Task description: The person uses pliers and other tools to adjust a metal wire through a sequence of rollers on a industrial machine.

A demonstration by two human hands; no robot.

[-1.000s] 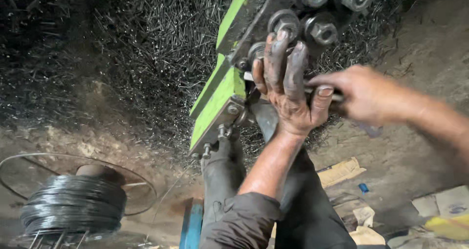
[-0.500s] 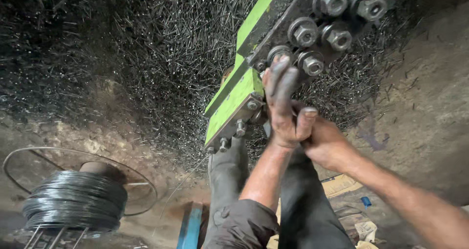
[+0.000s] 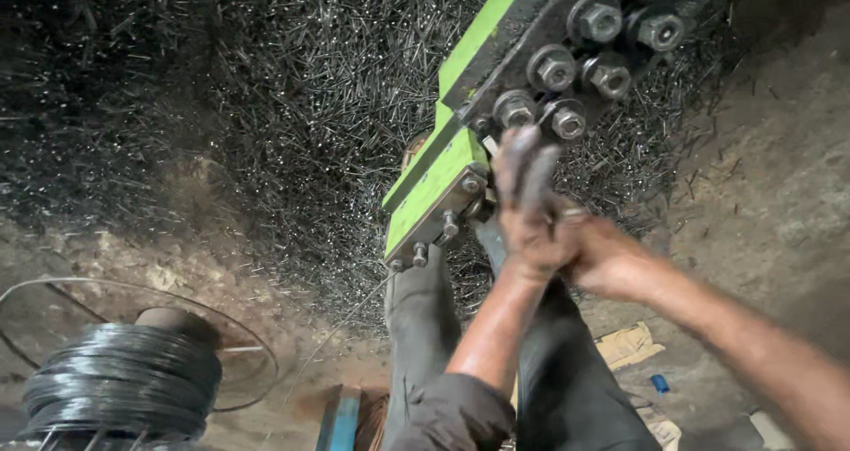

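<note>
Nail-strewn floor (image 3: 266, 106); left hand (image 3: 529, 205) grip on green machine (image 3: 434, 185).

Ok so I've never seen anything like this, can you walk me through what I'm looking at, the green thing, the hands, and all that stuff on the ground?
The picture comes from a camera worn on the person's head, looking down at their own hands and legs. The green thing is part of a metal machine, with a dark plate carrying a row of large bolts and nuts. The left hand, dark with grime, reaches up with fingers at the lowest nuts. The right hand presses against it from the side; whether either holds anything is hidden. On the ground lies a big heap of small shiny nails. At the lower left sits a coil of dark wire on a stand, with a thin wire running toward the machine.
</note>
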